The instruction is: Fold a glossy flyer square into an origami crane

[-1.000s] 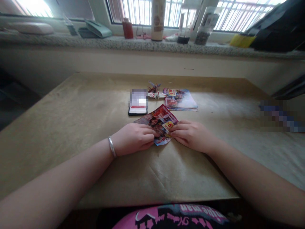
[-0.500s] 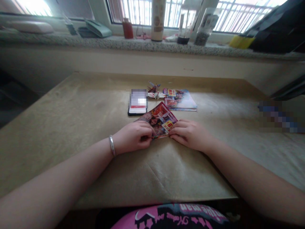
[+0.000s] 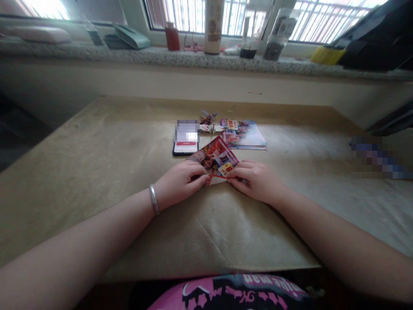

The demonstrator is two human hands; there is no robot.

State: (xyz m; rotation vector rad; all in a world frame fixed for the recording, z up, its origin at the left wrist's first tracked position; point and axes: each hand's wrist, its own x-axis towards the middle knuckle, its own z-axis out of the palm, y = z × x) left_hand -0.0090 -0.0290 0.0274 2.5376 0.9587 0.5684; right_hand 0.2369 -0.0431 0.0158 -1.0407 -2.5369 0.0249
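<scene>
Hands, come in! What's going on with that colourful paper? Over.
Left hand and right hand both pinch colourful paper at near edge. Paper lies on table. Phone, leaflet stack close behind. Over.

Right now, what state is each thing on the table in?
printed sheet: partly folded, near edge pinched from both sides.
left hand: fingers closed on the sheet's near left edge.
right hand: fingers closed on its near right edge.
phone: lying flat, screen lit.
paper figure: folded up, untouched.
leaflet stack: flat, unfolded, untouched.
</scene>
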